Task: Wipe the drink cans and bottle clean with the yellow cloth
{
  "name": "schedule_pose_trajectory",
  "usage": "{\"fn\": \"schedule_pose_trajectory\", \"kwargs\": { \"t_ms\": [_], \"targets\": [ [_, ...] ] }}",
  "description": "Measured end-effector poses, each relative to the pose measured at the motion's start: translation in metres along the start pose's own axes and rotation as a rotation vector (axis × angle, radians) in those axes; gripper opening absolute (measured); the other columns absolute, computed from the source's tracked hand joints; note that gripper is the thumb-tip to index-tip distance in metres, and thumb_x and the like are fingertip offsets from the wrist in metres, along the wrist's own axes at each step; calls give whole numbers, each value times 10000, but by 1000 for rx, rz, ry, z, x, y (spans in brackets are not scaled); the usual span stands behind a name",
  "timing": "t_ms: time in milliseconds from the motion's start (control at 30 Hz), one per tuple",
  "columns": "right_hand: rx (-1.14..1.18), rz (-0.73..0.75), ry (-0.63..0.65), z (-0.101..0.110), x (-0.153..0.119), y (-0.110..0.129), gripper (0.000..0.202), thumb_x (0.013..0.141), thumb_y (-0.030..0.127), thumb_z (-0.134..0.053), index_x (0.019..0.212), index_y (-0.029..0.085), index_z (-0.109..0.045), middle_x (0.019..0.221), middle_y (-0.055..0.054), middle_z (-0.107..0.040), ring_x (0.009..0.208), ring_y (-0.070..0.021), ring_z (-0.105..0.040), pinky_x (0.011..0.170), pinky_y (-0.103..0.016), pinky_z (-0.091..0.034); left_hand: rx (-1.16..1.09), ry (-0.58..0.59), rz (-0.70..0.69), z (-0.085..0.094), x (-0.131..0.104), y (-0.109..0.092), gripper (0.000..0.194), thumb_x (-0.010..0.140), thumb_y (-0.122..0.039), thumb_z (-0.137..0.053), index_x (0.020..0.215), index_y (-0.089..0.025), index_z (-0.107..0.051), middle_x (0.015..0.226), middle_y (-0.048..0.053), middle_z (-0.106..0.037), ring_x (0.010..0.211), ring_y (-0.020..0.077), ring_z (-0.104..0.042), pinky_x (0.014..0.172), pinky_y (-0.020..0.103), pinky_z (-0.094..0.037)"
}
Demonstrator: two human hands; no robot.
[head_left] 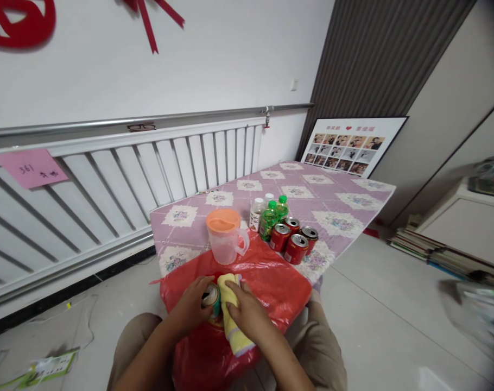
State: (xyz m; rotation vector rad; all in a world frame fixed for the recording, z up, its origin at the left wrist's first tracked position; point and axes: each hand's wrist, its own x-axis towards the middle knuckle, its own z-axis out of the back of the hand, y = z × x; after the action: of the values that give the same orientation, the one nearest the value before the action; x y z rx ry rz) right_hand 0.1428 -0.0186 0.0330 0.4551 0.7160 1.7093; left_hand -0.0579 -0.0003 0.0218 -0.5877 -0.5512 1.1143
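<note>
My left hand [197,302] is wrapped round a teal drink can [214,300], its silver top facing up. In my right hand [247,308] is a folded yellow cloth [229,314], pressed close to the can's right side. Both hands are over a red plastic sheet [271,288] spread on the near end of the table and hanging over its edge. Just beyond them stands a clear pitcher [225,247] with an orange lid. The lower part of the can is partly hidden by my fingers and the cloth.
Several red cans [296,249] with opened tops stand right of the pitcher. Behind them are green-capped bottles [268,221] and white-capped bottles [256,213]. A flowered cloth covers the table [271,187]. A white radiator [182,163] runs along the left; a photo board [348,145] leans at the far end.
</note>
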Motion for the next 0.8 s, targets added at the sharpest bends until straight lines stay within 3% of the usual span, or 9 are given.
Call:
{"fn": "schedule_pose_trajectory", "kwargs": {
  "t_ms": [233,800],
  "targets": [
    [5,10,0,0,9,3,566,842,172,-537,1402,207,-461,1378,-150,-497,1222,-234,-547,1007,-310,-411,-55,79,-70,9,4,0,688,614,-34,-501,1276,-221,-481,1291,75,-583,1194,224,-547,1059,393,-427],
    [-3,-13,126,-5,-55,20,621,804,112,-518,1413,216,-462,1428,-156,-466,1267,-240,-524,1042,-318,-406,-54,92,-85,8,4,10,715,626,-28,-520,1313,-211,-454,1314,89,-571,1205,223,-545,1061,392,-428]
  ]
}}
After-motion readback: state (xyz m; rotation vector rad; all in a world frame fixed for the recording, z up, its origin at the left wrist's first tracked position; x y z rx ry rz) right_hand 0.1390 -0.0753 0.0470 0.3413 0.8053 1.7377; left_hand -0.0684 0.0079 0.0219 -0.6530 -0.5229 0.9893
